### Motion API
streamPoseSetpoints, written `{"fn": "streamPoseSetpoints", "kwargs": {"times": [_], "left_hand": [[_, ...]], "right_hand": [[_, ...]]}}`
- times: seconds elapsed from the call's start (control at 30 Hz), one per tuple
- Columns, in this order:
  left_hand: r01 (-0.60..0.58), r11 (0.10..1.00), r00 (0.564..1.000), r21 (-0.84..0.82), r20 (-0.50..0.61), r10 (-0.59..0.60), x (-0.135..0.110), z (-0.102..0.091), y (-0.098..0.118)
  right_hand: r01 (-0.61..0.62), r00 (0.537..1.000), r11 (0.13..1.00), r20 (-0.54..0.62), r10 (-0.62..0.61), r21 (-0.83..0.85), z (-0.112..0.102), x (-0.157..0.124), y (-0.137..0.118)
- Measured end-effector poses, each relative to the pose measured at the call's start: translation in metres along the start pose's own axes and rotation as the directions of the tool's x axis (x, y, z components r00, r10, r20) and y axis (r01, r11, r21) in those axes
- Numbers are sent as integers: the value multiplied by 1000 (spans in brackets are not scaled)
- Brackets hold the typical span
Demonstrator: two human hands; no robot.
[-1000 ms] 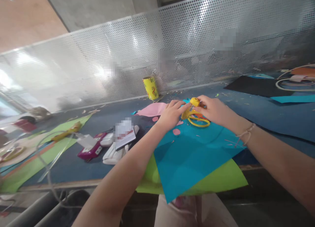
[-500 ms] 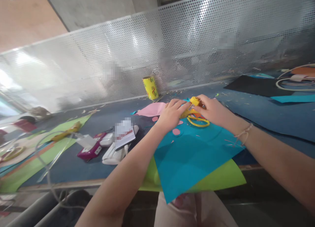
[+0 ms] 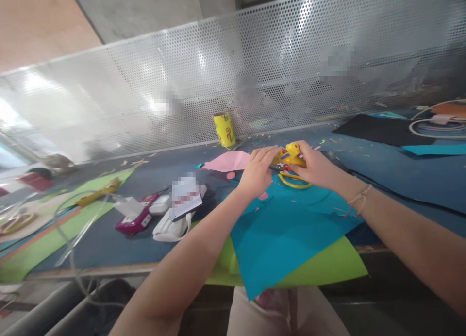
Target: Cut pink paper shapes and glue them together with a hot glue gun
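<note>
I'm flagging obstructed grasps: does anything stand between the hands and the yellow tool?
Nothing visible does. The right hand holds the yellow tool, and the left hand is at its other side, though contact there is unclear. A yellow loop handle shows just below the tool, not between it and either hand.

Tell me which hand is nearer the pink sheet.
Left: the left hand overlaps the right end of the pink sheet in view; the right hand is farther right, holding the yellow tool.
</note>
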State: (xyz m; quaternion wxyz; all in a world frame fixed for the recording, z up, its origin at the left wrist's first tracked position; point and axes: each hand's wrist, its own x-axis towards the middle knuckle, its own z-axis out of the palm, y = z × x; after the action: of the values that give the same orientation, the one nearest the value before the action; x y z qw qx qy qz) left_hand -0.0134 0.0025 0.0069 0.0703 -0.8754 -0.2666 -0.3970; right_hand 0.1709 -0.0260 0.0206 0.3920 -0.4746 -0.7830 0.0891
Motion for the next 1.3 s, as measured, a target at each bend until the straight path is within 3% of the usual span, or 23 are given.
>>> {"fn": "streamPoseSetpoints", "kwargs": {"times": [0.27,0.5,0.63,0.87,1.03,1.3], "left_hand": [[6,998,999,56,38,-8,-3,0,3],[28,993,1000,117,-2,-28,-2,-4,4],[33,989,999,141,-19,-30,-2,-6,2],[46,987,999,156,-4,-46,-3,-5,4],[53,987,997,150,39,-59,-5,-3,4],[65,989,997,131,44,-71,-7,1,2]], "right_hand": [[-5,998,996,62,0,84,7,0,13],[61,989,945,105,-100,322,12,1,18],[47,992,904,84,-91,426,13,2,16],[25,999,959,-45,-13,281,13,4,15],[-28,999,987,-22,32,158,10,4,17],[57,998,991,-15,-55,119,10,2,19]]}}
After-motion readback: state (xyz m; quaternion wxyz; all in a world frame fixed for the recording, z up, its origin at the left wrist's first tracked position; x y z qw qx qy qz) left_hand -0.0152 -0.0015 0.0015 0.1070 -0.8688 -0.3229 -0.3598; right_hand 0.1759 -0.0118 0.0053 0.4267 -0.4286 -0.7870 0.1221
